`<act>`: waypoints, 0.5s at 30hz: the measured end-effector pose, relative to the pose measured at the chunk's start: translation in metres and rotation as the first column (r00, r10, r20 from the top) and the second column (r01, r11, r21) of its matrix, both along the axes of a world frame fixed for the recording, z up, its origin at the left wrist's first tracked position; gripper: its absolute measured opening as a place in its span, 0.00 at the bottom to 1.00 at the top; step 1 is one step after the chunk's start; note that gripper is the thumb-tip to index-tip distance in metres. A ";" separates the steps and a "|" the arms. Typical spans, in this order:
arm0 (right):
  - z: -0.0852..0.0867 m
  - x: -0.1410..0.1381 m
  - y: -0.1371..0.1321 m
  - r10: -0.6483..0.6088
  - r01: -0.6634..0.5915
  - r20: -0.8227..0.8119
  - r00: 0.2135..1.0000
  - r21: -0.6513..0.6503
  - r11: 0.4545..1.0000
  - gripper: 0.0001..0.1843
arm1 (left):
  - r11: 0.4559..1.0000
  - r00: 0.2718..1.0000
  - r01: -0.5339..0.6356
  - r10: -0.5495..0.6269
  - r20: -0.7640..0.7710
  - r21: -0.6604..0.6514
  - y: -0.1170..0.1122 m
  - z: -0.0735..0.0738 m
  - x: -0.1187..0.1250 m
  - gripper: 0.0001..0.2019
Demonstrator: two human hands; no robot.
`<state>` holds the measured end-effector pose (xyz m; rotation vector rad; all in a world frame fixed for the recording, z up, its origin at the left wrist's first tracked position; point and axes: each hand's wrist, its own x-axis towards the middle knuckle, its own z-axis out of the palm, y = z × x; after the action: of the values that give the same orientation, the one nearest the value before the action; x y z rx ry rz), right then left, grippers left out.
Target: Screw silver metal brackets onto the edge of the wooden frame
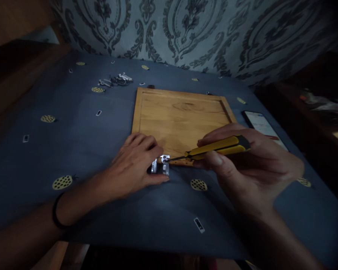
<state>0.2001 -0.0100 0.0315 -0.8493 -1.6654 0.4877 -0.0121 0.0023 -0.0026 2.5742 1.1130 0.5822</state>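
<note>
A framed wooden panel (pixel 183 112), like a small cabinet door, lies flat on the table. At its near edge sits a shiny metal cabinet hinge (pixel 165 165). My left hand (pixel 135 161) is bent around the hinge, thumb on the near side and fingers over the panel's corner. My right hand (pixel 248 172) grips a screwdriver (pixel 219 147) with a yellow and black handle. The screwdriver's thin shaft points left, and its tip meets the hinge. Whether the tip sits in a screw head is too small to tell.
More metal hinges (pixel 116 80) lie in a pile at the back left. A phone (pixel 263 125) with a lit screen rests right of the panel. A blue patterned cloth (pixel 81 146) covers the table, and a patterned wall covering (pixel 146 30) rises behind.
</note>
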 end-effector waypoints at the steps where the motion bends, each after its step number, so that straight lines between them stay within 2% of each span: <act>1: 0.000 0.000 -0.001 -0.001 0.001 0.000 1.000 -0.008 1.000 0.05 | 1.000 1.000 0.000 0.000 -0.001 -0.001 0.000 0.000 0.000 0.19; 5: 0.000 0.000 -0.002 -0.013 0.013 -0.003 1.000 -0.024 1.000 0.07 | 1.000 1.000 -0.001 0.001 -0.003 -0.012 0.000 0.001 0.000 0.19; 11: 0.001 0.000 0.002 0.072 -0.072 -0.013 0.997 -0.020 0.997 0.08 | 1.000 1.000 0.005 -0.005 0.000 -0.011 0.001 0.002 0.000 0.19; 15: 0.004 0.003 0.000 0.101 -0.102 -0.018 0.995 -0.128 0.986 0.09 | 1.000 1.000 0.002 -0.002 -0.002 0.009 0.001 0.001 0.000 0.20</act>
<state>0.2034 -0.0100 0.0358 -0.8569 -1.6866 0.6752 -0.0116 0.0030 -0.0018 2.5836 1.1112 0.5852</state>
